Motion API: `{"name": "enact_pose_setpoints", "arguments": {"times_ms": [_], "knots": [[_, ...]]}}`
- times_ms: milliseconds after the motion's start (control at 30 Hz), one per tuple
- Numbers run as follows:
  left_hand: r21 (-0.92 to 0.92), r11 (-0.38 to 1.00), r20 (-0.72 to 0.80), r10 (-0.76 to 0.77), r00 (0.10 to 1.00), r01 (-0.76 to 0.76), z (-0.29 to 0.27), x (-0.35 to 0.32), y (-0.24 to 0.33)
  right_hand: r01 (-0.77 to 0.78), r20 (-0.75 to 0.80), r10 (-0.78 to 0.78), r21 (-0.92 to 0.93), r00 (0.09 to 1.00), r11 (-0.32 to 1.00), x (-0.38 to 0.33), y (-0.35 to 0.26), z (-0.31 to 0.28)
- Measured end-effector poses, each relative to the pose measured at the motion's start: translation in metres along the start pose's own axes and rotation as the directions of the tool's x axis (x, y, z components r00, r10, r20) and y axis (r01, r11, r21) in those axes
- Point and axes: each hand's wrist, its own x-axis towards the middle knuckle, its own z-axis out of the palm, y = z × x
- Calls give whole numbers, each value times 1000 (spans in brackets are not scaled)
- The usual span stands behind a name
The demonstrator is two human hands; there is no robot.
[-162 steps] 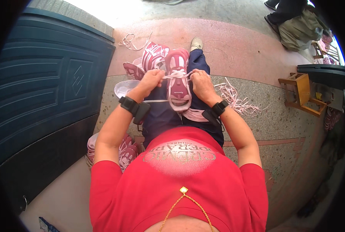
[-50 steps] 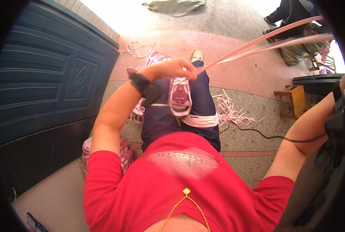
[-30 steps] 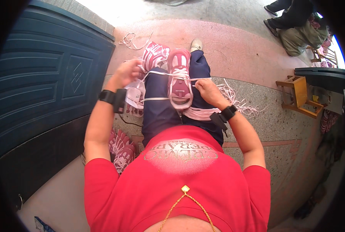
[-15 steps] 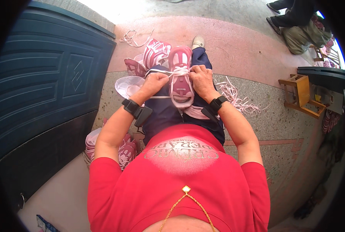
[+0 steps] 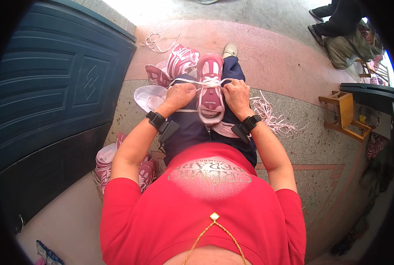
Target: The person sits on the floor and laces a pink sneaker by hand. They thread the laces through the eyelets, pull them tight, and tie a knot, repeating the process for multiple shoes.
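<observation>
A pink and white sneaker (image 5: 211, 100) rests on my lap between my thighs, its toe pointing away from me and its heel opening toward me. White shoelaces (image 5: 210, 82) cross over its upper, with loops reaching out to both sides. At the left edge of the shoe, my left hand (image 5: 182, 94) is closed, pinching the lace. My right hand (image 5: 237, 94) pinches the lace on the right edge, its thumb and forefinger pressed together. The finer crossing of the strands under my fingers is too small to make out.
More pink and white sneakers (image 5: 182, 61) lie beyond my left knee, and others (image 5: 106, 160) stand by my left side. A heap of loose laces (image 5: 272, 115) is on the floor at right. A blue door (image 5: 56, 84) stands left; a wooden stool (image 5: 343, 110) and another person's legs (image 5: 338, 24) are right.
My hands have come slightly nearer to me along the shoe's sides. A lace loop now stands out above my right hand. The whole view has shifted a little.
</observation>
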Motion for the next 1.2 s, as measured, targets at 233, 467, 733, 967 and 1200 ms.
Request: {"name": "enact_pose_setpoints", "arguments": {"times_ms": [233,467,733,967,1200], "knots": [[157,980,37,117,992,-121,-2,12,1,-8,-1,8,24,1000,1000,-1,0,2],[406,913,-170,117,979,-39,4,10,28,-2,77,5,-41,997,999,-4,-4,-2],[366,927,-158,152,976,-85,13,-7,35,-27,228,18,37,973,999,-4,-9,-12],[347,873,-199,427,882,-344,14,10,53,-15,-29,26,318,999,948,-10,1,14],[497,749,-20,514,858,-437,9,41,57,110,-80,-95,215,992,970,-13,-3,10]]}}
